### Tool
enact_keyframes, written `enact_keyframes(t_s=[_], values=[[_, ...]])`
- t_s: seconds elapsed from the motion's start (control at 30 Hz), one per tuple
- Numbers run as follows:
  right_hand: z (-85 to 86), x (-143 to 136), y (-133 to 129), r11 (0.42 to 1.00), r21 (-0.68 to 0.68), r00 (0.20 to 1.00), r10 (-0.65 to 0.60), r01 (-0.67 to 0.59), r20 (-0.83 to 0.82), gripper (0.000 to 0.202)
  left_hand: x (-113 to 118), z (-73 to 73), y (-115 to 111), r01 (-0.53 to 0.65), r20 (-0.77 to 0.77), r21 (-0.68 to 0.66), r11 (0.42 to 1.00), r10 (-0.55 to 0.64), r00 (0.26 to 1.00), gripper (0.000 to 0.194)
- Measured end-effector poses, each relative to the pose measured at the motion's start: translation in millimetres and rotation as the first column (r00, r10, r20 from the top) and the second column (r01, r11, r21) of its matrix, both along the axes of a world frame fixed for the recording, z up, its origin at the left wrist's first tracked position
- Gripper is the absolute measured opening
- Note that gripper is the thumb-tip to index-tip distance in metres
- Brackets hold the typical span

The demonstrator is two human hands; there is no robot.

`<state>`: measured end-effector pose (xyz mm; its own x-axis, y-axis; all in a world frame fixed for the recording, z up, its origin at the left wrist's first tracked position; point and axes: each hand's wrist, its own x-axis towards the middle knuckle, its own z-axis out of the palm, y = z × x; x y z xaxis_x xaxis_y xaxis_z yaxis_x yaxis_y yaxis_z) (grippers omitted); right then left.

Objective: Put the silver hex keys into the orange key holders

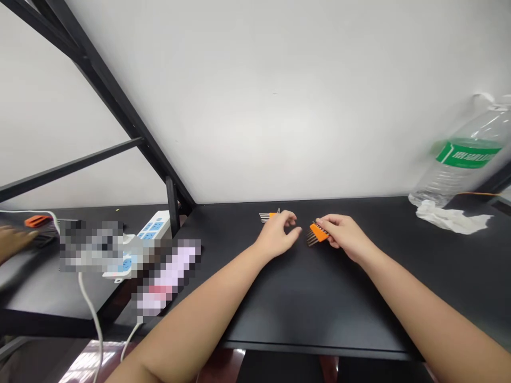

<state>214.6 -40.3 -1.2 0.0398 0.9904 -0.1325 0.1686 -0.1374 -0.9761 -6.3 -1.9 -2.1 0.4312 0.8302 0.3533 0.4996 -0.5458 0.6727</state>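
My right hand (pixel 343 234) pinches an orange holder (pixel 319 232) with several thin metal rods through it, which looks like a hex key set. The rods point left and down, just above or on the black table (pixel 311 298); I cannot tell which. My left hand (pixel 278 232) is curved with thumb and fingers apart, and nothing shows between them. Partly hidden behind it, a second orange holder (pixel 273 215) with metal rods lies on the table. A gap separates my two hands.
On the right stand a large clear bottle (pixel 459 165) with a green label and crumpled white tissue (pixel 455 218). To the left are a white power strip (pixel 159 226), a blurred-out pinkish object (pixel 171 276), a black metal frame (pixel 115 101) and another person's hand (pixel 14 242).
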Motion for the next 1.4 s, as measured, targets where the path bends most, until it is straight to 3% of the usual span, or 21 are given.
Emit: enact_keyframes(t_s=[0.07,0.13,0.23,0.3,0.47,0.6,0.73,0.83,0.9,0.97,1.0,1.07,1.2,1.4], values=[[0.3,16.5,7.1,0.999,-0.005,0.995,-0.047,0.047,0.088,0.042,-10.7,2.6,12.9,-0.151,-0.127,0.108,0.983,0.164,0.978,0.022],[1.2,34.5,13.0,0.999,-0.015,0.951,-0.044,0.051,0.305,0.041,-19.9,4.7,23.6,-0.26,-0.284,0.099,0.961,0.278,0.918,0.036],[3.3,54.9,17.1,0.995,0.05,0.729,-0.095,0.083,0.678,0.047,-27.4,4.3,32.1,-0.284,-0.467,0.061,0.957,0.279,0.839,0.043],[4.6,60.5,16.6,0.991,0.082,0.574,-0.127,0.104,0.809,0.053,-28.6,2.1,33.5,-0.276,-0.516,0.07,0.959,0.272,0.812,0.035],[2.6,53.8,12.4,0.983,0.183,0.364,-0.167,-0.01,0.916,0.046,-26.7,-1.6,33.2,-0.226,-0.477,0.066,0.972,0.229,0.848,0.033],[-4.2,50.3,13.1,0.991,0.095,0.32,-0.059,-0.097,0.946,0.041,-26.5,-3.3,35.2,-0.224,-0.368,-0.067,0.972,0.184,0.911,0.036],[-8.9,59.0,16.5,0.997,0.063,0.291,-0.049,-0.037,0.955,0.046,-25.3,-7.7,33.7,-0.102,-0.265,-0.039,0.994,0.088,0.96,0.033],[-8.9,58.5,18.4,0.975,0.219,0.329,-0.197,-0.032,0.924,0.046,-20.5,-9.0,26.9,0.02,-0.241,0.033,0.999,-0.011,0.97,0.033],[-8.3,48.0,18.6,0.934,0.342,0.473,-0.255,-0.107,0.843,0.04,-15.9,-8.3,21.0,0.102,-0.208,0.061,0.993,-0.087,0.974,0.035],[-8.7,30.8,18.0,0.92,0.361,0.694,-0.162,-0.15,0.701,0.033,-11.5,-6.7,15.4,0.195,-0.17,0.077,0.978,-0.18,0.969,0.034],[-9.4,21.4,17.7,0.94,0.323,0.774,-0.12,-0.114,0.622,0.031,-9.7,-5.9,13.0,0.234,-0.153,0.081,0.969,-0.22,0.964,0.032],[-11.7,4.9,17.0,0.956,0.249,0.881,0.021,-0.156,0.473,0.033,-6.6,-4.6,9.2,0.286,-0.115,0.079,0.955,-0.276,0.954,0.025],[-16.1,-9.5,16.4,0.935,0.201,0.939,0.241,-0.292,0.247,0.028,-1.8,-4.1,4.7,0.312,-0.044,0.044,0.949,-0.31,0.95,0.014],[-16.4,-9.3,15.2,0.921,0.241,0.95,0.279,-0.307,0.142,0.02,5.8,-2.7,0.3,0.18,0.117,-0.246,0.952,-0.155,0.981,0.014]])
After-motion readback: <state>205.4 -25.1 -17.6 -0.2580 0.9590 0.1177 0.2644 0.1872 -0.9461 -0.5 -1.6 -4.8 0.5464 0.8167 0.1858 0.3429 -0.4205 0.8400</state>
